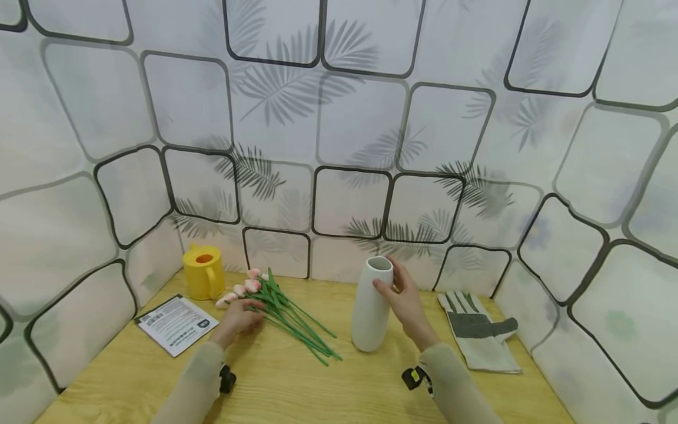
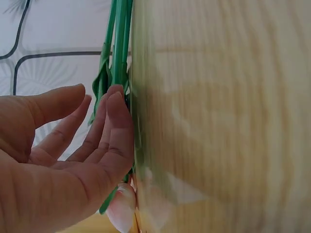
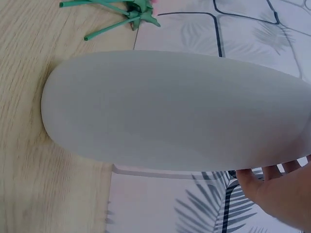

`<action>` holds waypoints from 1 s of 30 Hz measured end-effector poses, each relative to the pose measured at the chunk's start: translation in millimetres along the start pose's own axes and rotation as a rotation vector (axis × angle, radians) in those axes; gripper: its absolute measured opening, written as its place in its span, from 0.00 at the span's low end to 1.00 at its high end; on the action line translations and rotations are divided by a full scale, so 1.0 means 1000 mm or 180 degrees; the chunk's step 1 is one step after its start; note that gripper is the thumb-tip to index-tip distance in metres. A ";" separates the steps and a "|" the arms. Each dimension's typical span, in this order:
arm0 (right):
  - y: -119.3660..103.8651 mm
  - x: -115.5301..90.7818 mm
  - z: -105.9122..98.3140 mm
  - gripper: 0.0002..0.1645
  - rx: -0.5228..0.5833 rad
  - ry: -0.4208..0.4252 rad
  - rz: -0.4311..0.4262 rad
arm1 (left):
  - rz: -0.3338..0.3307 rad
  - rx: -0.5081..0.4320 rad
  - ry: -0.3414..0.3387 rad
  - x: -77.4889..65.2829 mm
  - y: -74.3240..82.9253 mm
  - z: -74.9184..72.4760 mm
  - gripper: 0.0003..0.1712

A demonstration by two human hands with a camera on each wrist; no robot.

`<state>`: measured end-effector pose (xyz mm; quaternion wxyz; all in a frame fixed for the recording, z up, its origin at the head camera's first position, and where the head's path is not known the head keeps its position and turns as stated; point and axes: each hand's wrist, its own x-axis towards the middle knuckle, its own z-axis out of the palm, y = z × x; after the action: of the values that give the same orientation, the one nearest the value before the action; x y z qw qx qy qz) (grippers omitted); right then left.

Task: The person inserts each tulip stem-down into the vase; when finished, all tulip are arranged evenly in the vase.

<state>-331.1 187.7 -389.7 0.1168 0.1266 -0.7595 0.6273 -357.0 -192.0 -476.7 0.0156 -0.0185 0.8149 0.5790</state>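
Observation:
A bunch of artificial pink tulips (image 1: 299, 325) with green stems lies on the wooden table, blossoms toward the back left. Over the blossom end is my left hand (image 1: 241, 321); in the left wrist view its fingers are loosely bent, thumb apart, fingertips right at the green stems (image 2: 119, 43). A tall white vase (image 1: 371, 312) stands upright right of the tulips. My right hand (image 1: 405, 300) grips it near the rim from the right, thumb on the near side. In the right wrist view the vase (image 3: 170, 111) fills the middle, partly covering the fingers.
A yellow watering can or mug (image 1: 203, 274) stands at the back left, behind a printed leaflet (image 1: 177, 324). Grey-and-white work gloves (image 1: 479, 333) lie at the right. Patterned cloth walls (image 1: 349, 203) close off the table's back and sides.

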 end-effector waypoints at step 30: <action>0.001 0.000 0.002 0.38 0.0058 0.0004 0.0030 | -0.0064 -0.0845 0.0177 0.003 0.005 0.007 0.17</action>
<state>-331.3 185.9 -391.5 0.1132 0.1237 -0.7543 0.6348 -359.9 -183.9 -474.8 -0.0037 -0.0446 0.7310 0.6809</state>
